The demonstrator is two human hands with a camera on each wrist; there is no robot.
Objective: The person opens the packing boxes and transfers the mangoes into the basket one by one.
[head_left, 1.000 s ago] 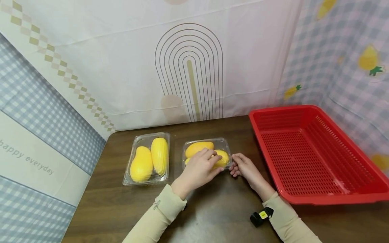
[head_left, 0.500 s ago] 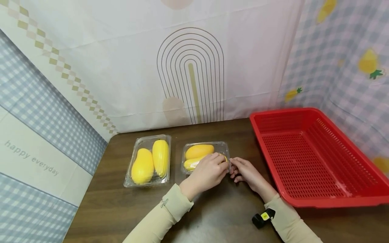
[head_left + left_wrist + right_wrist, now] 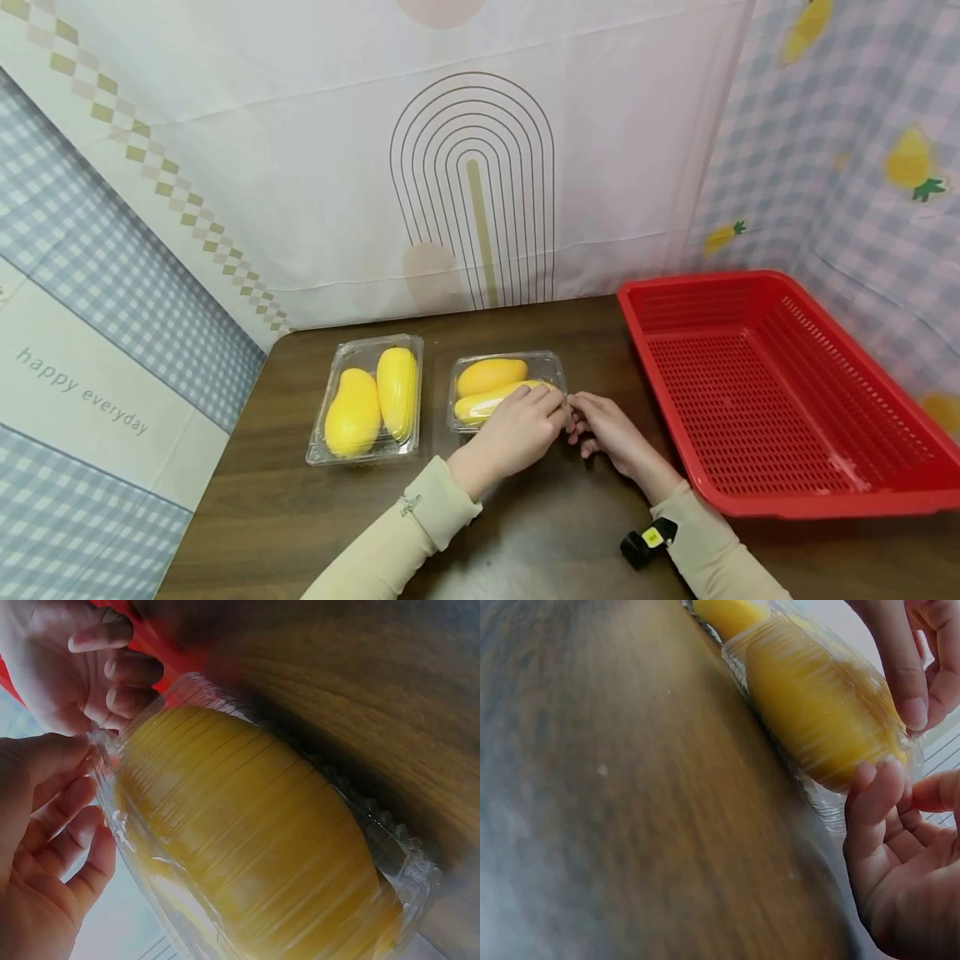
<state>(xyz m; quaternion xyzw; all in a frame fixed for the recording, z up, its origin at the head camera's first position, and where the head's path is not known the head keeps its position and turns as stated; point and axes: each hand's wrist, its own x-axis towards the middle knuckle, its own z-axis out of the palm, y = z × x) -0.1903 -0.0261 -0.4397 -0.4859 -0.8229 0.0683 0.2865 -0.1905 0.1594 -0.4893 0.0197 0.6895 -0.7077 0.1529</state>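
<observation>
A clear plastic clamshell box (image 3: pixel 545 364) sits on the table with two yellow mangoes (image 3: pixel 491 377) inside, lying side by side. My left hand (image 3: pixel 517 429) reaches over its near right part and pinches the edge between thumb and fingers, as the left wrist view shows. At the same right corner, my right hand (image 3: pixel 611 429) pinches the rim with thumb and fingertips, palm turned inward. In the right wrist view, a mango (image 3: pixel 817 705) shows through the ribbed side wall, close to both hands' fingertips. Part of the near mango is hidden by my left hand.
Left of my hands lies a second clear box (image 3: pixel 322 446) holding two more mangoes (image 3: pixel 352 412). A red perforated plastic basket (image 3: pixel 675 433) stands on the right. Patterned cloth walls (image 3: pixel 330 167) close off the back and sides of the brown table (image 3: pixel 247 517).
My left hand has slid right and down across the box to its right corner, uncovering more of the near mango. My right hand stays at that corner. The head view has tilted slightly.
</observation>
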